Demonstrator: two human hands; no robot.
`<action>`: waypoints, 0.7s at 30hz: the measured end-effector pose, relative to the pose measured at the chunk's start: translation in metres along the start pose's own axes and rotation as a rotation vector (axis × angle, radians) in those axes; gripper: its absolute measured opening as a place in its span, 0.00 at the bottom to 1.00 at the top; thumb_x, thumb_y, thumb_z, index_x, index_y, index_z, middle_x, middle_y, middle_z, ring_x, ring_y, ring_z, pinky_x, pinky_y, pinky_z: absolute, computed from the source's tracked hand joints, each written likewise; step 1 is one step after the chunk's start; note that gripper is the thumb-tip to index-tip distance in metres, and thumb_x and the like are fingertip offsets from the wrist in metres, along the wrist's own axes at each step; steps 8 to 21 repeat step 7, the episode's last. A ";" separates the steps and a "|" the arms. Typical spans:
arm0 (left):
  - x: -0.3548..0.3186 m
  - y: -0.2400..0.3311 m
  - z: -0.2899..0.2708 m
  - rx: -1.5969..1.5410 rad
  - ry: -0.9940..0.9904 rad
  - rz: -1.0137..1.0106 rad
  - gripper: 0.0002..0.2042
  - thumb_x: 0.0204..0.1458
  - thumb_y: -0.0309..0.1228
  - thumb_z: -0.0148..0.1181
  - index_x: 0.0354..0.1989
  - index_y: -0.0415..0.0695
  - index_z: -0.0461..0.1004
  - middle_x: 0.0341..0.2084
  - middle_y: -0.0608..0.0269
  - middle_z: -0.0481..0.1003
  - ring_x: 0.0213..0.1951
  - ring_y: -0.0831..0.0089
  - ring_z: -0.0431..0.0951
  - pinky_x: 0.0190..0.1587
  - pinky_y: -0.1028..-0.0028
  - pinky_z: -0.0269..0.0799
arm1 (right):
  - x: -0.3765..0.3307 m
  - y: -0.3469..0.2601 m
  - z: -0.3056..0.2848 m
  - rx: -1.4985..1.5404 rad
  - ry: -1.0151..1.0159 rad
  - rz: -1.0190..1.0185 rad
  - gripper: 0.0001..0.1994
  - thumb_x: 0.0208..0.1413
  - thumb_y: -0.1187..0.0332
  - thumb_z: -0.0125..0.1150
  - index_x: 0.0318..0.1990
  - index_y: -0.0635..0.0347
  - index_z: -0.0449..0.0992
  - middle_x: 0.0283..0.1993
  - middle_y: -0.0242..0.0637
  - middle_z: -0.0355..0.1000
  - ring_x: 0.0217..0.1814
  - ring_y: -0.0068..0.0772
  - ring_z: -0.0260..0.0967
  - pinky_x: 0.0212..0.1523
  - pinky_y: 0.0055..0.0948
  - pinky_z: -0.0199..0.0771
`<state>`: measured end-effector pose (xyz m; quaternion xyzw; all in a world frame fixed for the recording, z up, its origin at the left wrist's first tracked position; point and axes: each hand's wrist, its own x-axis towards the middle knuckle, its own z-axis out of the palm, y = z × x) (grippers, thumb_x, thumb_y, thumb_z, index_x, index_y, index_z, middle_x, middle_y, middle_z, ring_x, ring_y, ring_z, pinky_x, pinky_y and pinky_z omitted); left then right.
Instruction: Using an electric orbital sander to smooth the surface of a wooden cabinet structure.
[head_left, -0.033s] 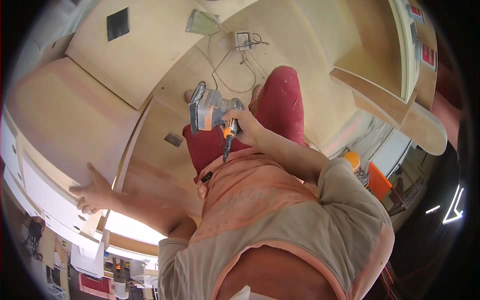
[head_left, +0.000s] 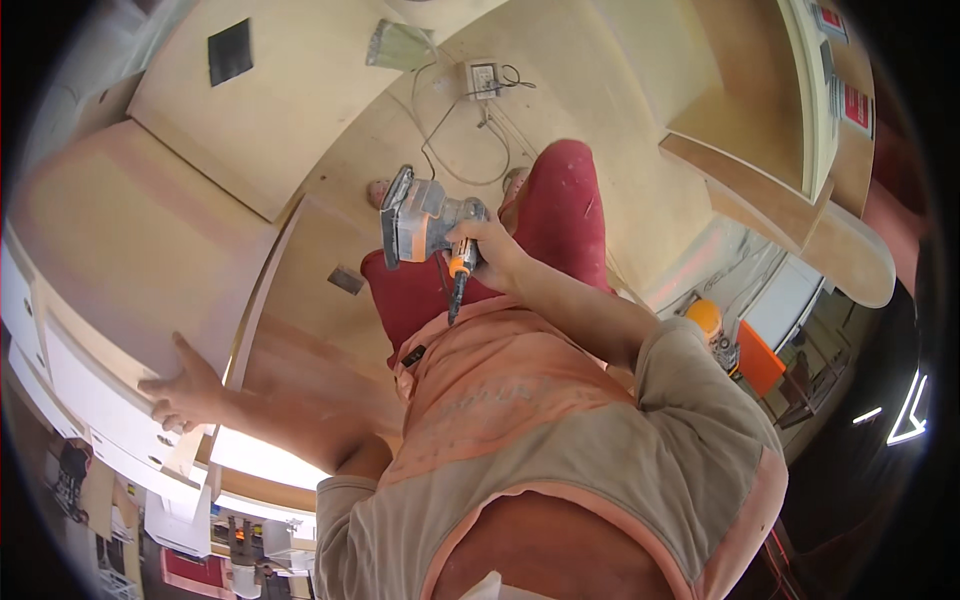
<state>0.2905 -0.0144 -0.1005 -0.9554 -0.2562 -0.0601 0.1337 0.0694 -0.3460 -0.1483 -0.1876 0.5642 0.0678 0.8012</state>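
My right hand (head_left: pixel 485 250) is closed round the handle of a grey and orange electric sander (head_left: pixel 418 222). The tool is held in the air before my knees, its flat pad turned sideways to the left. A dark cord runs from its handle toward my body. Over on the left, my left hand (head_left: pixel 195 390) rests at the edge of a pale, dusty wooden panel (head_left: pixel 150 230), its fingers spread and nothing held in them. Some of those fingertips bend over the edge.
A dark square pad (head_left: pixel 231 53) lies on the far panel; a smaller grey block (head_left: pixel 347 280) is beside my leg. Cables run on the floor by a socket box (head_left: pixel 482 80). A curved wooden shelf (head_left: pixel 850 262) juts out at right, near a yellow-orange round object (head_left: pixel 703 318).
The view has shifted very slightly. Both hands and the sander keep practically the same places and grips.
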 end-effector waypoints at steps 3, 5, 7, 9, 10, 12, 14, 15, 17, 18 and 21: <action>0.024 -0.022 0.021 -0.050 -0.017 0.033 0.46 0.37 0.64 0.59 0.63 0.49 0.57 0.63 0.42 0.52 0.64 0.35 0.43 0.58 0.37 0.43 | 0.027 0.028 -0.017 0.002 0.030 -0.048 0.22 0.39 0.81 0.57 0.45 0.58 0.60 0.37 0.38 0.66 0.35 0.33 0.69 0.33 0.34 0.76; 0.031 -0.031 0.047 -0.085 0.048 0.021 0.43 0.38 0.63 0.59 0.62 0.51 0.60 0.63 0.53 0.54 0.65 0.40 0.43 0.59 0.37 0.43 | 0.033 0.036 -0.023 -0.023 0.048 -0.072 0.23 0.39 0.81 0.57 0.46 0.58 0.60 0.36 0.39 0.66 0.35 0.34 0.69 0.32 0.33 0.76; 0.040 -0.015 0.087 -0.606 0.275 0.691 0.37 0.46 0.57 0.58 0.63 0.54 0.58 0.65 0.53 0.52 0.67 0.49 0.45 0.60 0.38 0.44 | 0.048 0.041 -0.024 -0.051 0.060 -0.103 0.24 0.38 0.81 0.57 0.47 0.58 0.59 0.36 0.39 0.66 0.35 0.35 0.70 0.32 0.33 0.77; 0.040 -0.015 0.087 -0.606 0.275 0.691 0.37 0.46 0.57 0.58 0.63 0.54 0.58 0.65 0.53 0.52 0.67 0.49 0.45 0.60 0.38 0.44 | 0.048 0.041 -0.024 -0.051 0.060 -0.103 0.24 0.38 0.81 0.57 0.47 0.58 0.59 0.36 0.39 0.66 0.35 0.35 0.70 0.32 0.33 0.77; 0.040 -0.015 0.087 -0.606 0.275 0.691 0.37 0.46 0.57 0.58 0.63 0.54 0.58 0.65 0.53 0.52 0.67 0.49 0.45 0.60 0.38 0.44 | 0.048 0.041 -0.024 -0.051 0.060 -0.103 0.24 0.38 0.81 0.57 0.47 0.58 0.59 0.36 0.39 0.66 0.35 0.35 0.70 0.32 0.33 0.77; 0.040 -0.015 0.087 -0.606 0.275 0.691 0.37 0.46 0.57 0.58 0.63 0.54 0.58 0.65 0.53 0.52 0.67 0.49 0.45 0.60 0.38 0.44 | 0.048 0.041 -0.024 -0.051 0.060 -0.103 0.24 0.38 0.81 0.57 0.47 0.58 0.59 0.36 0.39 0.66 0.35 0.35 0.70 0.32 0.33 0.77; 0.040 -0.015 0.087 -0.606 0.275 0.691 0.37 0.46 0.57 0.58 0.63 0.54 0.58 0.65 0.53 0.52 0.67 0.49 0.45 0.60 0.38 0.44 | 0.048 0.041 -0.024 -0.051 0.060 -0.103 0.24 0.38 0.81 0.57 0.47 0.58 0.59 0.36 0.39 0.66 0.35 0.35 0.70 0.32 0.33 0.77; 0.040 -0.015 0.087 -0.606 0.275 0.691 0.37 0.46 0.57 0.58 0.63 0.54 0.58 0.65 0.53 0.52 0.67 0.49 0.45 0.60 0.38 0.44 | 0.048 0.041 -0.024 -0.051 0.060 -0.103 0.24 0.38 0.81 0.57 0.47 0.58 0.59 0.36 0.39 0.66 0.35 0.35 0.70 0.32 0.33 0.77; 0.040 -0.015 0.087 -0.606 0.275 0.691 0.37 0.46 0.57 0.58 0.63 0.54 0.58 0.65 0.53 0.52 0.67 0.49 0.45 0.60 0.38 0.44 | 0.048 0.041 -0.024 -0.051 0.060 -0.103 0.24 0.38 0.81 0.57 0.47 0.58 0.59 0.36 0.39 0.66 0.35 0.35 0.70 0.32 0.33 0.77; 0.040 -0.015 0.087 -0.606 0.275 0.691 0.37 0.46 0.57 0.58 0.63 0.54 0.58 0.65 0.53 0.52 0.67 0.49 0.45 0.60 0.38 0.44 | 0.048 0.041 -0.024 -0.051 0.060 -0.103 0.24 0.38 0.81 0.57 0.47 0.58 0.59 0.36 0.39 0.66 0.35 0.35 0.70 0.32 0.33 0.77; 0.040 -0.015 0.087 -0.606 0.275 0.691 0.37 0.46 0.57 0.58 0.63 0.54 0.58 0.65 0.53 0.52 0.67 0.49 0.45 0.60 0.38 0.44 | 0.048 0.041 -0.024 -0.051 0.060 -0.103 0.24 0.38 0.81 0.57 0.47 0.58 0.59 0.36 0.39 0.66 0.35 0.35 0.70 0.32 0.33 0.77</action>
